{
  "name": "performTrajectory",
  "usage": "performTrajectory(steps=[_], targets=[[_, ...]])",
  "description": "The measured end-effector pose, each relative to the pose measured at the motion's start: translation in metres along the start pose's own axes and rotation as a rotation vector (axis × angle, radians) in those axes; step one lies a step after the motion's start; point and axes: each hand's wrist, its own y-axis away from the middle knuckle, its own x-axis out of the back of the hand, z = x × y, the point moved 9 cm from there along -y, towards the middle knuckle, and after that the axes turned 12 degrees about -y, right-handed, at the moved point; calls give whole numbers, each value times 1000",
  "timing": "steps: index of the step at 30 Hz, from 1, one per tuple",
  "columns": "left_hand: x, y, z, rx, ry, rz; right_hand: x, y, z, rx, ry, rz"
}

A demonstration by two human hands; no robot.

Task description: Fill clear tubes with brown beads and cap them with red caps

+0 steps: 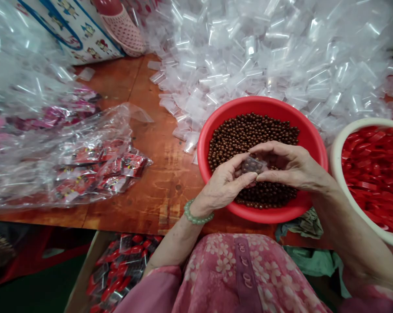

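Over a red basin (318, 148) of small round brown balls (248, 130), both hands meet at a small clear plastic container (253, 165) with brown balls inside. My left hand (224, 180) is closed around its left side, thumb in front; a green bead bracelet (198, 216) circles that wrist. My right hand (289, 167) is closed on the right end, its thumb at the front and its fingers curved over the top. The palm sides of the fingers are partly hidden.
Behind the basin spreads a heap of clear plastic containers (258, 56). A white basin (339, 161) of red plastic pieces (375, 178) stands right. Plastic bags with red packets (111, 169) lie left on the wooden table (160, 169). Below, a box holds red-capped containers (121, 265).
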Motion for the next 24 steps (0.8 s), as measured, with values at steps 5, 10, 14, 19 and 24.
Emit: performTrajectory(steps=[5,10,14,19,24], targets=[[1,1,-3,25,22,23,0,2,1,-37,-22,-7],[-1,0,-5,115,93,9,-1,0,2,-38,-78,11],[-3,-1,-3,151,143,-8,1,2,8,-71,-127,26],[0,-4,-4,146,185,-4,14,13,0,-24,71,44],[3,-4,-4,124,257,8,31,38,-25,-39,468,130]])
